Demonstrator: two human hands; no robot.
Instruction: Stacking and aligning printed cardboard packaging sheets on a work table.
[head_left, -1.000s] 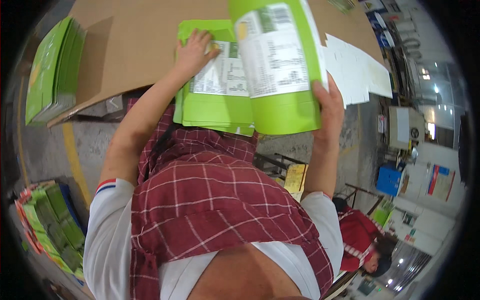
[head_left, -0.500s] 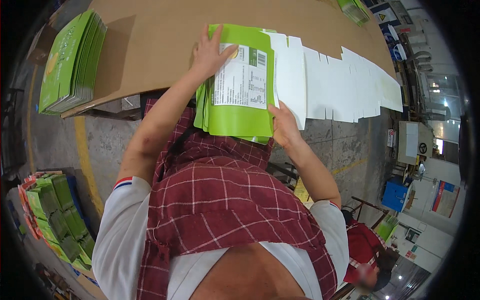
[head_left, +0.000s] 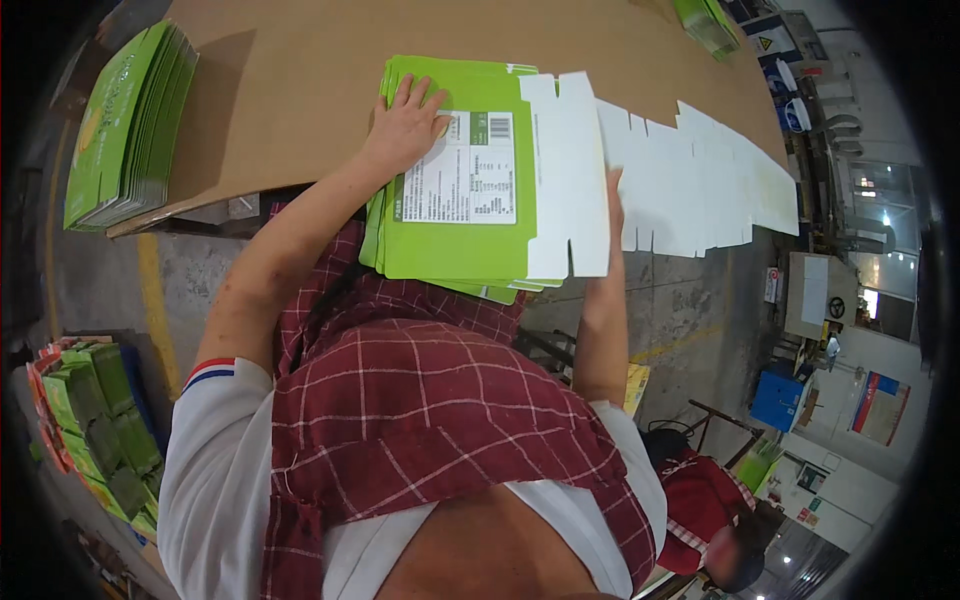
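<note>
A flat green carton blank (head_left: 460, 252) lies on top of a stack of similar blanks at the table's near edge. Its white label panel with a barcode faces up, and a notched white flap (head_left: 568, 180) extends to the right. My left hand (head_left: 405, 130) rests on the upper left of the blank, fingers stretched out over the green part and the label's corner. At the flap's right edge is my right hand (head_left: 616, 215), seen edge-on. Most of its fingers are hidden, so whether it grips the flap cannot be told.
White overlapping blanks (head_left: 700, 185) fan out to the right along the brown table (head_left: 300, 80). Green folded cartons (head_left: 130, 130) stand stacked at the left corner, more (head_left: 708, 25) at the far right. Cartons (head_left: 100, 420) are piled lower left. Another person (head_left: 700, 505) is at lower right.
My right hand has moved from the green panel's edge rightward to the white flap's outer edge. The top blank's white flap now shows beside the label panel. My left hand has shifted slightly left and down.
</note>
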